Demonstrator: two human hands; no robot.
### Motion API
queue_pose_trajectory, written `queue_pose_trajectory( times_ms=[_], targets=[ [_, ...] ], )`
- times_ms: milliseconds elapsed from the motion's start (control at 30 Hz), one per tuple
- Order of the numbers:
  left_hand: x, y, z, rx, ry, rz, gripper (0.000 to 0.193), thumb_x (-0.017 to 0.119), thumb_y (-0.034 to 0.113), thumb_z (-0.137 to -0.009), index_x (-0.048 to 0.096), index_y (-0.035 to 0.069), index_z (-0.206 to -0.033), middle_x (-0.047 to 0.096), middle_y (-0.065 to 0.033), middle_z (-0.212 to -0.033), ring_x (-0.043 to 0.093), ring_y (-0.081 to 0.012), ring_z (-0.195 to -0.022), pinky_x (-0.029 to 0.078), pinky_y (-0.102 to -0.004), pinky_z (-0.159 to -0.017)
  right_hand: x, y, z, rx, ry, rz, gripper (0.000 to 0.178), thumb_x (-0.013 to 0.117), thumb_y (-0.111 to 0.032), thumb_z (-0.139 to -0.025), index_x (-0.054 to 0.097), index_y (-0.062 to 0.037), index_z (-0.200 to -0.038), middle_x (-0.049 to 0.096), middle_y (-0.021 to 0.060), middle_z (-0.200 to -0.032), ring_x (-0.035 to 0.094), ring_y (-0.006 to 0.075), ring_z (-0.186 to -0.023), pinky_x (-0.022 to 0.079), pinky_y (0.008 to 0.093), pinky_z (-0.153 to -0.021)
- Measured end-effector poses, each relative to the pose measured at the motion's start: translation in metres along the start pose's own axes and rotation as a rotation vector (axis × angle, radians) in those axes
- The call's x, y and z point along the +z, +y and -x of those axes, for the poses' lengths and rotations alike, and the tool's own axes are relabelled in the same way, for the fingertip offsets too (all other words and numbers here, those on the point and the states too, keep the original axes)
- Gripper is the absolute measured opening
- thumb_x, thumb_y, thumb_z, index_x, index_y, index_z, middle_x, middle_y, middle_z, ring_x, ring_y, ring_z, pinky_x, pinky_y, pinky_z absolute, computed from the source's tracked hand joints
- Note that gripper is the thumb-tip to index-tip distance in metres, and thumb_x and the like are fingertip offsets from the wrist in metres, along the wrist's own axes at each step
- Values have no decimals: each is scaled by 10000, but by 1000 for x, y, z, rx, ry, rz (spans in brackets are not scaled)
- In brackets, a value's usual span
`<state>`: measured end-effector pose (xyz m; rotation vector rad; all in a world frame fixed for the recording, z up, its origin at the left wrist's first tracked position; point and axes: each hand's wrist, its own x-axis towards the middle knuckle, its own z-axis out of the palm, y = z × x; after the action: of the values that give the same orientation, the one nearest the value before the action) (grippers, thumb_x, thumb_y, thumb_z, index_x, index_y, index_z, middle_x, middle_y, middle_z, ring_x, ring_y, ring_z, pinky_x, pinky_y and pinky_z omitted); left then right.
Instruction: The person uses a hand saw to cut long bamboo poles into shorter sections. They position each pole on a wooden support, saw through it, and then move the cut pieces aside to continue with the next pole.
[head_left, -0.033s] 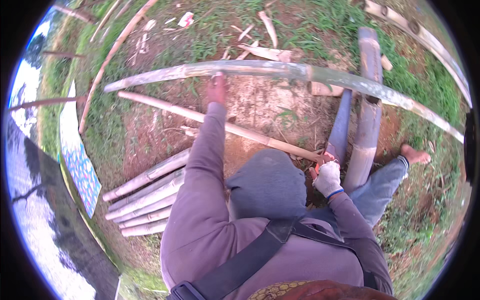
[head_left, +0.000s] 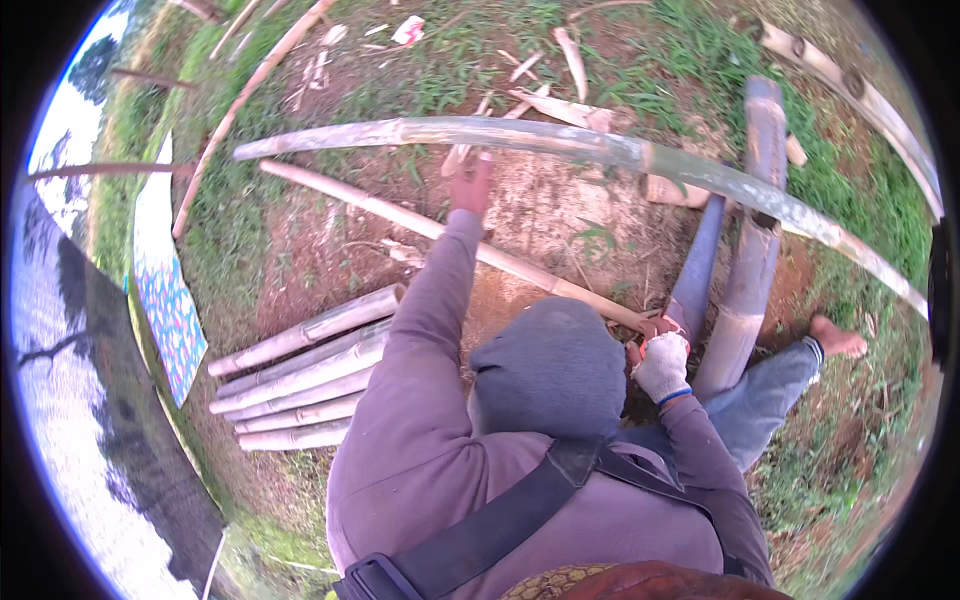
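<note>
A long pale-green bamboo pole [head_left: 520, 133] runs across the far side, crossing over a thick bamboo post [head_left: 752, 210] at the right. My left hand [head_left: 468, 187] is just short of the pole, fingers apart; a pale patch beside the fingertips is too blurred to name. In a white glove, my right hand [head_left: 662, 365] grips the orange handle of a hand saw. The saw's blue blade [head_left: 695, 265] points away from me, its tip near the pole beside the post. Between my hands lies a thinner bamboo stick [head_left: 400, 222], its near end close to the glove.
Several cut bamboo lengths [head_left: 300, 385] lie at my left. Wood chips [head_left: 575, 65] and sawdust [head_left: 530, 195] cover the ground beyond. A blue patterned sheet [head_left: 170, 310] is at the far left. Another bamboo pole [head_left: 850, 100] lies at the far right. My bare foot [head_left: 838, 338] rests past the post.
My left hand has come off the pole and drawn slightly toward me. The whole view has shifted a little; my right hand still holds the saw in much the same place.
</note>
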<state>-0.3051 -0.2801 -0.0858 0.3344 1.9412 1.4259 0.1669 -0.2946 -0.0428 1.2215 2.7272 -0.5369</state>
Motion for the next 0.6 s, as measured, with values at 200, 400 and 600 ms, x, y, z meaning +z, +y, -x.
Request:
queue_pose_trajectory(
  times_ms=[200,400,600],
  targets=[
    [-33,-27,97,578,-609,-1498,605,791,527,-910,674,163,-1380,651,-137,-1401,584,-325,-1370,420,-480,-1166,62,32,-17,-71,-116,-20,633,819,-279,-826,609,-28,-1367,606,173,-1379,575,395,-1312,454,542,-1092],
    [-45,-79,87,752,-613,-1656,419,769,293,-896,647,167,-1276,642,-121,-1299,598,-325,-1294,465,-511,-1060,42,8,-18,-95,-232,195,663,788,-303,-832,590,-41,-1409,588,152,-1426,562,349,-1359,396,546,-1148],
    [-105,-80,105,680,-585,-1629,285,666,273,-965,641,160,-1226,715,-133,-1220,700,-317,-1187,506,-497,-1048,46,6,-19,-98,-241,223,668,736,-317,-844,583,-105,-1459,654,90,-1359,612,262,-1314,420,513,-1111]
  ],
)
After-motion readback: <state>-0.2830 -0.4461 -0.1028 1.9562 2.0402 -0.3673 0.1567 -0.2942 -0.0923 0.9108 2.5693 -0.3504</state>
